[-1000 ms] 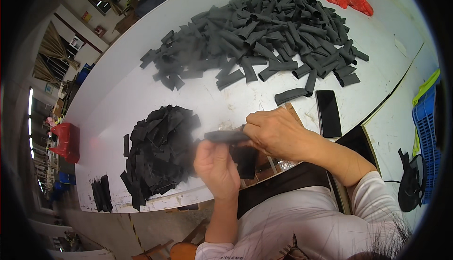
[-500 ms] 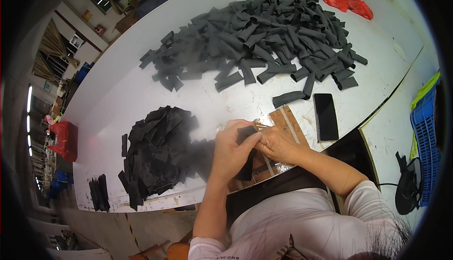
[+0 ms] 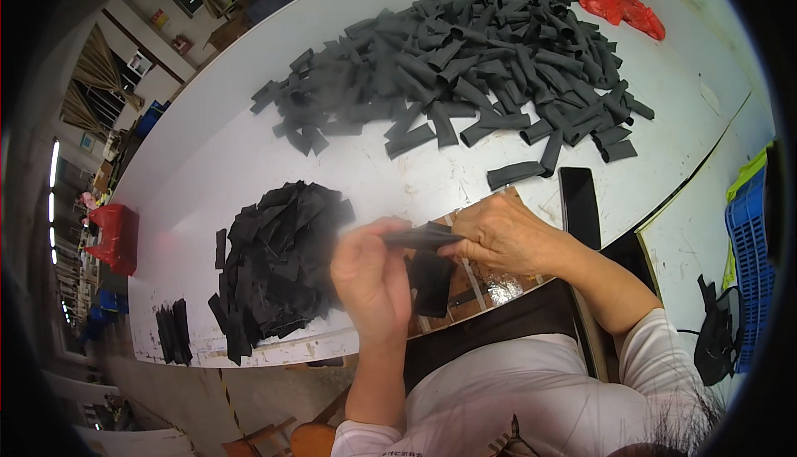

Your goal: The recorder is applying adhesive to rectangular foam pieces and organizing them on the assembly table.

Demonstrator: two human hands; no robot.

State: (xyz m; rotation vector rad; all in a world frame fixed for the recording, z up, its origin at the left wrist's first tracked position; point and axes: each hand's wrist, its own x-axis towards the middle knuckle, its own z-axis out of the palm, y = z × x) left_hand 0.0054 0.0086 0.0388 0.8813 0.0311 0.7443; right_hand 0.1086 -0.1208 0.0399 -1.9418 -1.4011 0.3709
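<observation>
Between my two hands a piece of black fabric (image 3: 418,239) is stretched sideways. My left hand (image 3: 369,274) pinches its left end with thumb and fingers, and my right hand (image 3: 498,231) grips the other end. Below it, another dark fabric part (image 3: 432,284) shows against a brown wooden board (image 3: 475,295) with metallic strips; whether the two are one piece I cannot tell. Left of my hands lies a heap of flat black fabric pieces (image 3: 278,262). Farther back spreads a large pile of dark grey fabric tubes (image 3: 490,75).
A black phone (image 3: 579,208) lies right of my right hand. Red plastic bags (image 3: 621,10) sit at the far right. A blue basket (image 3: 747,266) stands beyond the table's right edge, a red container (image 3: 112,237) at the left. Some dark strips (image 3: 173,332) lie near the front left corner.
My hands have moved apart, the left one to the left and the right one slightly right and up. The fabric, bunched between them before, is now drawn out sideways.
</observation>
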